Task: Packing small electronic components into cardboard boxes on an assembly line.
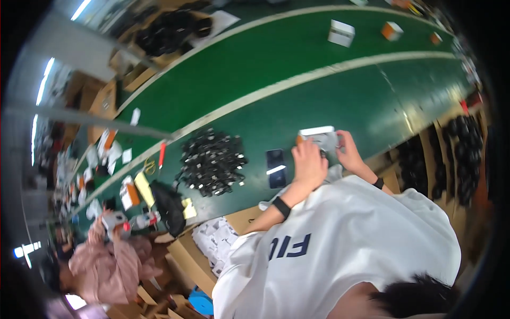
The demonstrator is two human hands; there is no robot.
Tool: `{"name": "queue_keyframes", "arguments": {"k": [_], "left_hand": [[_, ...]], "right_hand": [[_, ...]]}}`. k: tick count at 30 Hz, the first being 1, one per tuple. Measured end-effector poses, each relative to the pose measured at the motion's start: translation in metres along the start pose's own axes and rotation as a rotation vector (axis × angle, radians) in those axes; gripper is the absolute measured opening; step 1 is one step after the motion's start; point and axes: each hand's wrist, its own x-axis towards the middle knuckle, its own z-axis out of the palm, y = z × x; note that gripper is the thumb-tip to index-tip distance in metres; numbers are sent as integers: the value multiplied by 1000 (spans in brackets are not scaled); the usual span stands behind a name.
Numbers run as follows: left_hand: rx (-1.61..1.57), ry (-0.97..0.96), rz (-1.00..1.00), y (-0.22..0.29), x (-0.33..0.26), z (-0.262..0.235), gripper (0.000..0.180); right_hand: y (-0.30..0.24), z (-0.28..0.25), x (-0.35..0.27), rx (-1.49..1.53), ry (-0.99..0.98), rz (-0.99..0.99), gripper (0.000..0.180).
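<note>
Both my hands are on a small white and grey box (319,136) that rests on the green conveyor table (297,101). My left hand (309,166), with a black wristband, grips the box's near left side. My right hand (349,151), also with a black band, holds its right edge. A small dark part shows between my fingers at the box; what it is I cannot tell. A dark phone-like slab (276,168) lies flat just left of my left hand. Further left lies a heap of several small black bagged parts (212,162).
A white box (341,33) and an orange box (392,30) sit far along the belt. A black bag (169,206) lies at the near edge. A carton of white packets (215,240) stands below it. Bins of black parts (463,151) line the right. A person in pink (109,260) works at the left.
</note>
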Motion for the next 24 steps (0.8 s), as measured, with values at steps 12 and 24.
{"name": "queue_keyframes", "arguments": {"k": [12,24], "left_hand": [[-706,-52,-175,20,25,14,38],[351,-33,8,-32,21,-4,34]], "right_hand": [[-66,-16,-10,651,-190,97,26],[-64,-5,11,1,26,-251,26]]}}
